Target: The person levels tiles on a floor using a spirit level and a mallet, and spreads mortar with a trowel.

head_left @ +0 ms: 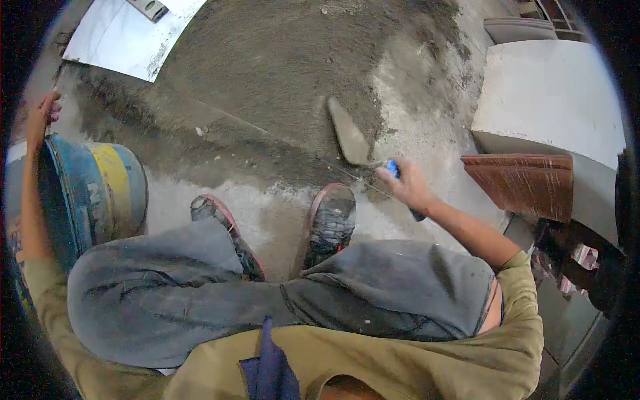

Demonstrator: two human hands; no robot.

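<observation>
My right hand (409, 183) is closed round the blue and black handle of a pointed trowel (348, 133). The trowel's blade lies on or just over the grey mortar (267, 73), its tip pointing away from me. At the far left, my left hand (44, 115) is above the rim of a blue bucket (80, 190) with a yellow band. Its fingers are curled, and what they hold, if anything, is too small to make out. A thin string (233, 118) runs slantwise across the mortar towards my right hand.
A white marbled tile (127, 40) lies at the upper left with a spirit level (148, 8) on it. To the right are a large pale box-like block (550, 93) and brown tiles (523, 183). My shoes (331, 220) rest on the floor by the mortar's near edge.
</observation>
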